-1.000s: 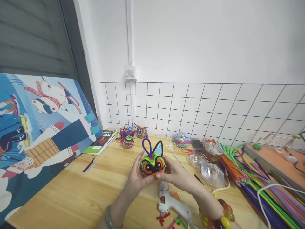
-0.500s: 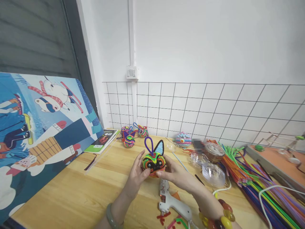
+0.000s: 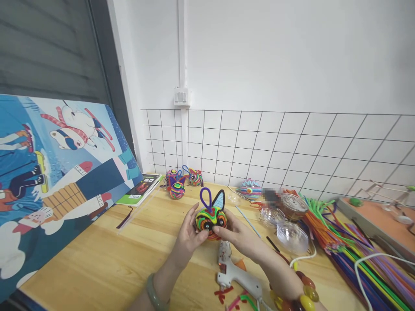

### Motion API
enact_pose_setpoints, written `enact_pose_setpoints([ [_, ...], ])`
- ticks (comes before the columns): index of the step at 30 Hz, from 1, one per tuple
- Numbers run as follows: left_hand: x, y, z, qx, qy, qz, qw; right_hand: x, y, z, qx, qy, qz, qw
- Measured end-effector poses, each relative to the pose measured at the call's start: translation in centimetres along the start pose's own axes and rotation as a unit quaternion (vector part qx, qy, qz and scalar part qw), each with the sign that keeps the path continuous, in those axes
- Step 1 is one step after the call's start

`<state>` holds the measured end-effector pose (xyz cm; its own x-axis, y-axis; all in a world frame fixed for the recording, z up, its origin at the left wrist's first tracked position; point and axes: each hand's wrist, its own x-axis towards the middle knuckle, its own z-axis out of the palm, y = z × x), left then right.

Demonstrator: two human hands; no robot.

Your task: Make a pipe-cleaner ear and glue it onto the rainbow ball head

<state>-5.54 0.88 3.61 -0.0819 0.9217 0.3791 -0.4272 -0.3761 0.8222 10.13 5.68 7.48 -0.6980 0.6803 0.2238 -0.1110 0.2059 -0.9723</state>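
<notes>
A round pipe-cleaner animal head (image 3: 210,217) in bright swirls, with two black eyes, a purple loop ear and a blue-and-black pointed ear, is held over the wooden table (image 3: 106,263). My left hand (image 3: 189,233) cups its left side with the fingers curled round it. My right hand (image 3: 235,233) grips its right side and underside, thumb near the face. A jade bangle sits on my left wrist and a beaded bracelet on my right.
A white glue gun (image 3: 235,276) lies just below my hands, with red and green scraps beside it. Clear plastic half-shells (image 3: 290,235) and a heap of coloured pipe cleaners (image 3: 350,246) lie to the right. Finished heads (image 3: 177,188) stand by the wire grid; an illustrated board (image 3: 55,172) leans at left.
Both hands have lowered the head slightly toward the table and turned it a little; the camera has shifted slightly.
</notes>
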Motion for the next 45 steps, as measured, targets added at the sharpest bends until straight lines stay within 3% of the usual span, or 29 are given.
enact_pose_setpoints([
  [12, 0.1, 0.3, -0.3, -0.031, 0.009, -0.005, 0.999, 0.0, -0.6, 0.4, 0.007, -0.016, -0.013, 1.000],
  [16, 0.1, 0.2, -0.5, -0.070, 0.024, -0.026, 0.997, -0.1, -1.0, 0.7, -0.028, -0.001, 0.001, 1.000],
  [28, 0.0, 0.4, -0.6, -0.150, 0.000, -0.063, 0.987, -0.3, -0.8, 1.1, -0.088, 0.046, 0.030, 0.995],
  [37, 0.4, 0.5, -2.0, -0.270, 0.010, -0.130, 0.954, -1.3, -2.8, 0.8, -0.175, 0.079, 0.054, 0.980],
  [41, 0.5, 0.8, -2.3, -0.305, -0.010, -0.153, 0.940, -1.4, -2.8, 1.1, -0.189, 0.086, 0.026, 0.978],
  [45, 0.4, 1.1, -2.3, -0.328, 0.011, -0.182, 0.927, -1.4, -2.5, 1.5, -0.201, 0.079, -0.016, 0.976],
])
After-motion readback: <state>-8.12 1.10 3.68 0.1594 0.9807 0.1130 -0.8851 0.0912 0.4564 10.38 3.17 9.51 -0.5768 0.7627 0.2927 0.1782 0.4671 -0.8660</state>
